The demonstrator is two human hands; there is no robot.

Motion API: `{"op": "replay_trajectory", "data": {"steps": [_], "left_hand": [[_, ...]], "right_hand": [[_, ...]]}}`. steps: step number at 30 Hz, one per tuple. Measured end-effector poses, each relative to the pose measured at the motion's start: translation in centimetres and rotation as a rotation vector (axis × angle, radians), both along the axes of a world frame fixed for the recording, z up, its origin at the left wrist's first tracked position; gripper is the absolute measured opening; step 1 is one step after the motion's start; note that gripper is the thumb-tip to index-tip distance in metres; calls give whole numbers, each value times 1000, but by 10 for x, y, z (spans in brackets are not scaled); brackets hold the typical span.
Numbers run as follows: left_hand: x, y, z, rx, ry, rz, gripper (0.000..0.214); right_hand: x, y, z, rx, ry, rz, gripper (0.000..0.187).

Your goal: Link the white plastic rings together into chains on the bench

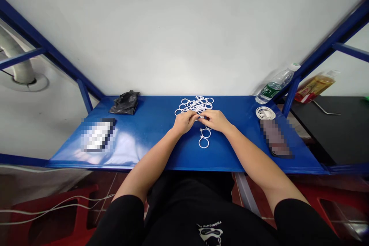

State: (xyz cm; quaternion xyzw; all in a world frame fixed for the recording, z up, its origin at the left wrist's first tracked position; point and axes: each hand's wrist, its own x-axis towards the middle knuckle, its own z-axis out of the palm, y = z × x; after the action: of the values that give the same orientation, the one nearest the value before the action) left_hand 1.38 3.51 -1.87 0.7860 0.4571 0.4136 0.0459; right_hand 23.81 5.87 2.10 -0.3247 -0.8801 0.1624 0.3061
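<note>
While both forearms reach inward from the lower edge of the frame, the left hand point(184, 122) and the right hand point(216, 120) meet at the center of the frame, just above the blue table point(154, 123). The fingers of each hand are bent inward and pinch a small white ring point(201, 117) between the two sets of fingertips; most of this piece is hidden by the hands. Directly behind the hands, near the far edge of the table, lies a loose pile of white rings point(196, 105), overlapping one another. On the near side of the right hand, at lower center, further separate rings point(203, 142) lie flat in a short row. A crumpled black plastic bag point(125, 102) rests at the left rear of the table, with a pixelated device point(98, 135) nearer the left front. At the right of the frame, a coiled white cable point(265, 113) lies just behind a second pixelated object point(276, 138). A clear bottle point(278, 83) with a green label and white cap stands at the right rear, beside the blue frame post point(291, 96). The white wall point(173, 30) fills the upper part of the frame.
</note>
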Motion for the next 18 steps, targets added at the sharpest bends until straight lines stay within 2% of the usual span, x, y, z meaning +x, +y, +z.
{"op": "replay_trajectory", "data": {"steps": [4, 8, 12, 18], "left_hand": [[1, 0, 3, 33, 44, 23, 28], [2, 0, 5, 8, 99, 22, 28], [3, -1, 5, -20, 126, 41, 29], [4, -1, 4, -28, 168, 31, 30]], "right_hand": [[2, 5, -5, -157, 193, -56, 26], [2, 4, -5, -277, 238, -45, 22], [4, 3, -4, -268, 197, 53, 10], [5, 5, 0, -258, 127, 37, 16]]}}
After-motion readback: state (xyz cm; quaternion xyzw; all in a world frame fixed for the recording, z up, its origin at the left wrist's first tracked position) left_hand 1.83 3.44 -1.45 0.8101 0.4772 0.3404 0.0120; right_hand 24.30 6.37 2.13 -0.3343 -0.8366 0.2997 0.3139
